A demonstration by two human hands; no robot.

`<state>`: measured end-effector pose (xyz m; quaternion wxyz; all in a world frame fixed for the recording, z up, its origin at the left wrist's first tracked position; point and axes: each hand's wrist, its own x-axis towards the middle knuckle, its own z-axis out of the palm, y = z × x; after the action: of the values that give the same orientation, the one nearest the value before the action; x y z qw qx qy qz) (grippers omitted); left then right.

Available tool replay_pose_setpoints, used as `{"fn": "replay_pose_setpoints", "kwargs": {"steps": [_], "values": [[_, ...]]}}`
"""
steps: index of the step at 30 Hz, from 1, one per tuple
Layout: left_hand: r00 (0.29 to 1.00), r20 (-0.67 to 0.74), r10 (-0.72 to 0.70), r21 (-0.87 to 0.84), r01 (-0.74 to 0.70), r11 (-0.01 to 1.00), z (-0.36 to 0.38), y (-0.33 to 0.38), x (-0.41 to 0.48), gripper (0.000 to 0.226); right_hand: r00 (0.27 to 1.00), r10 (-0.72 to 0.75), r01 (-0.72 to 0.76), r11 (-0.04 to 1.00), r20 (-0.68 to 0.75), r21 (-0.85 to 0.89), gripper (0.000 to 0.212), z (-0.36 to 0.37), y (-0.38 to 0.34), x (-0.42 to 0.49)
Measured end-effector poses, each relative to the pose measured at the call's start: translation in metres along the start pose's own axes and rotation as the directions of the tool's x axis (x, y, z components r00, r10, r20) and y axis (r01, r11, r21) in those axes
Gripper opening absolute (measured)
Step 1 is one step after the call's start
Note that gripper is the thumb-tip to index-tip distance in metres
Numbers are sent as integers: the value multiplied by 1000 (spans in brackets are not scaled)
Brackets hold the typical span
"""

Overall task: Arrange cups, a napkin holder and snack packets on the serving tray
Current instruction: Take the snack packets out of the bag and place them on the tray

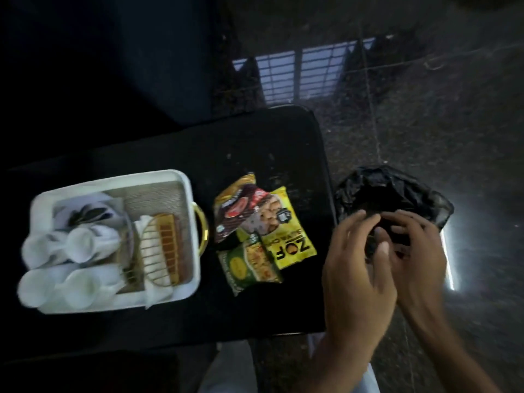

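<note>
Head view — we are gripping the black bag point(391, 194) with left hand point(354, 268) and right hand point(416, 251); snack packets point(261, 234) are lying on the bench point(255, 143), beside the tray point(187, 180) — lifting flat seems best.

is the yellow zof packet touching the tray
Apart. The head view shows bare black table between the yellow packet and the white tray, with the tray's gold handle and a dark packet lying between them.

tray point(190, 194) left on table point(255, 143), cups point(82, 242) and napkin holder point(158, 251) inside | snack packets point(261, 231) centre, right of tray | bag point(397, 194) right, off table edge
</note>
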<state>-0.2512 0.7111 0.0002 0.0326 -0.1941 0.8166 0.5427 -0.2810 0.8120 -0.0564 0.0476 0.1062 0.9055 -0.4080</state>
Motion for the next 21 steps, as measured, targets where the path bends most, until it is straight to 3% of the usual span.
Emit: {"fn": "replay_pose_setpoints", "kwargs": {"steps": [4,6,11,15,21], "values": [[974,-194,115,38,-110,993,-94,-16,-28,25,998,-53,48,987,30,155,28,17,-63,-52],[970,-214,112,104,-92,990,-133,-35,-33,24,997,-42,29,983,70,180,28,32,-83,-78],[997,-46,62,273,-47,961,-194,-79,-29,26,994,26,-41,989,105,143,41,71,-111,-127],[994,74,86,273,-103,957,-209,-92,-18,31,980,184,-192,973,73,131,61,93,-111,-149],[979,150,138,279,-176,944,-209,-101,-17,28,838,539,-483,805,-86,344,77,112,-112,-166]]}}
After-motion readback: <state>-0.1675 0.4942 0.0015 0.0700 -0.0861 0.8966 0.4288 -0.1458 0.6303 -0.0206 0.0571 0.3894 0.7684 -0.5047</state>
